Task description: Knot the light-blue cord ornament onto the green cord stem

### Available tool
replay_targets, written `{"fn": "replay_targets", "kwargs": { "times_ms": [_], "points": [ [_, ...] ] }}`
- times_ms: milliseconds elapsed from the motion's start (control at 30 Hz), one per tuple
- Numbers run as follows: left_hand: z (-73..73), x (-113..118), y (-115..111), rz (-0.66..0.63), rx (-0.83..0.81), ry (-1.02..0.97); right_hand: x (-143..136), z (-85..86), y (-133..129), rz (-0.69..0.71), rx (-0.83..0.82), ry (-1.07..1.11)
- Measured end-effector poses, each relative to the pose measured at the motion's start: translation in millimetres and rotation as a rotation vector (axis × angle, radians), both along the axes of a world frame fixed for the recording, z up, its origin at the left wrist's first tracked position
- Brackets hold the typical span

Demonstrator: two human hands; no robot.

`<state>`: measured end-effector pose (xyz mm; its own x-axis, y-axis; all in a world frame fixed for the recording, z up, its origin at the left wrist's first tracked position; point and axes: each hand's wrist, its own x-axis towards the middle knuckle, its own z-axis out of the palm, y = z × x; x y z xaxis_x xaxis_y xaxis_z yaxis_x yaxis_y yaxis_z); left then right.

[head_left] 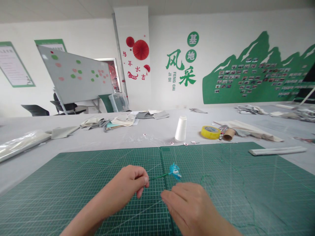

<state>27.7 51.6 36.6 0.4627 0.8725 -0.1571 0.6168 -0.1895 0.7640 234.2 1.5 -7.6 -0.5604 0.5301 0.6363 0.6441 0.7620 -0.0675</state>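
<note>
**Delicate blue flower, hold the stem**

Your right hand [193, 203] is curled nearest you; can't tell if it's gripping anything. Your left hand [135, 178] pinches the green stem [161, 176], good spot imo. The blue flower [174, 171] sits at its tip, on your side of the white cone [181, 128]. Looks super light, stem probably bendy, petals and beads easily crushed, so keep fingers off those.

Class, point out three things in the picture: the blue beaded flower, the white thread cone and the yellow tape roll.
Blue beaded flower [175, 171]: head view, on the beaded centre.
White thread cone [181, 129]: head view, middle of its side.
Yellow tape roll [209, 133]: head view, on the yellow outer band.
</note>
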Motion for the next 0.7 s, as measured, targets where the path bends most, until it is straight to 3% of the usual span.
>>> {"fn": "replay_targets", "kwargs": {
  "times_ms": [433, 700],
  "points": [
    [1.4, -2.9, 2.7, -0.045, -0.252, -0.243, 0.4, -8.3, 6.5, -0.037, -0.065, 0.010],
    [7.9, -2.7, -4.4, -0.180, -0.425, -0.331, 5.1, -16.9, 9.1, -0.028, -0.242, 0.129]
  ]
}}
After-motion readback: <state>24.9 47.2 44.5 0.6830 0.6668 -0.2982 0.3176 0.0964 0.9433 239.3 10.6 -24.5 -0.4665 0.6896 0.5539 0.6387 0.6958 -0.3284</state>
